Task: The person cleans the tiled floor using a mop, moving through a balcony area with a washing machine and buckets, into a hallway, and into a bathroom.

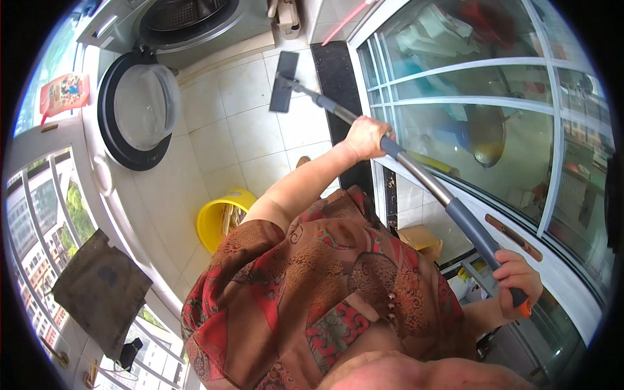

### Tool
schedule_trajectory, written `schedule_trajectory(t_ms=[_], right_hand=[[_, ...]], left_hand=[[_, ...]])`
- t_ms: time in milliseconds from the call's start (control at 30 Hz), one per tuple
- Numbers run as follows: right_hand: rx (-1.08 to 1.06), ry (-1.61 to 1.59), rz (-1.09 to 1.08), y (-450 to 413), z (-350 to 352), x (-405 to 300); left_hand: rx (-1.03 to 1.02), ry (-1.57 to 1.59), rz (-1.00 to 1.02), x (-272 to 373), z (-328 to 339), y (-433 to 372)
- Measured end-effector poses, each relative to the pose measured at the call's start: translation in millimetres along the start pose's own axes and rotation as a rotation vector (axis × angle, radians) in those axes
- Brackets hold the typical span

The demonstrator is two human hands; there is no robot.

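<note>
A flat mop with a grey and steel pole (429, 180) runs slantwise from the upper middle of the head view to the lower right. My left hand (365, 139) is wrapped around the pole partway down. At the upper end, my right hand (519, 282) grips the dark grey handle, whose orange tip pokes out beneath it. The dark rectangular mop head (283, 82) is over the white floor tiles (248, 92); whether it presses on them I cannot tell. Beside it lies a black stone threshold (339, 73).
A front-loading washing machine (204, 41) has its round door (139, 112) swung out. A yellow bucket (207, 224) holding thin sticks or strips stands left of my body. Sliding glass doors (468, 83) line the right. A dark cloth (102, 292) hangs by the barred window (44, 209).
</note>
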State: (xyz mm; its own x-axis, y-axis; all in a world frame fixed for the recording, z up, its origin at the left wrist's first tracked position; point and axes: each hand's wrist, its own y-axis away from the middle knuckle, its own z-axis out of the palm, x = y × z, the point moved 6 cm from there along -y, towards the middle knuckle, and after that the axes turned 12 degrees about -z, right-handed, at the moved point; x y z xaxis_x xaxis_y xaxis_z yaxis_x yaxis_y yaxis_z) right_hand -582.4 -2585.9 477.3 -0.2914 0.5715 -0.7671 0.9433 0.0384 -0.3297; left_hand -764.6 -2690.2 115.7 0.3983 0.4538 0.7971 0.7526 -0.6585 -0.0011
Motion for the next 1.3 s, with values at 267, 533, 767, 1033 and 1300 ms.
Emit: schedule_trajectory(t_ms=[267, 533, 767, 1033, 1300], right_hand=[[0.174, 0.090, -0.016, 0, 20, 9], [0.295, 0.139, -0.051, 97, -31, -33], [-0.023, 0.014, -0.197, 168, -105, -72], [-0.611, 0.067, -0.346, 165, -67, -111], [-0.449, -0.011, -0.277, 114, -9, -103]], left_hand=[[0.063, 0.088, -0.008, -4, 6, -20], [-0.134, 0.046, -0.010, 63, 72, 78], [0.085, 0.088, -0.028, 160, 109, 143], [0.514, 0.277, -0.053, 166, 108, 141], [0.531, 0.245, 0.030, 122, 82, 108]])
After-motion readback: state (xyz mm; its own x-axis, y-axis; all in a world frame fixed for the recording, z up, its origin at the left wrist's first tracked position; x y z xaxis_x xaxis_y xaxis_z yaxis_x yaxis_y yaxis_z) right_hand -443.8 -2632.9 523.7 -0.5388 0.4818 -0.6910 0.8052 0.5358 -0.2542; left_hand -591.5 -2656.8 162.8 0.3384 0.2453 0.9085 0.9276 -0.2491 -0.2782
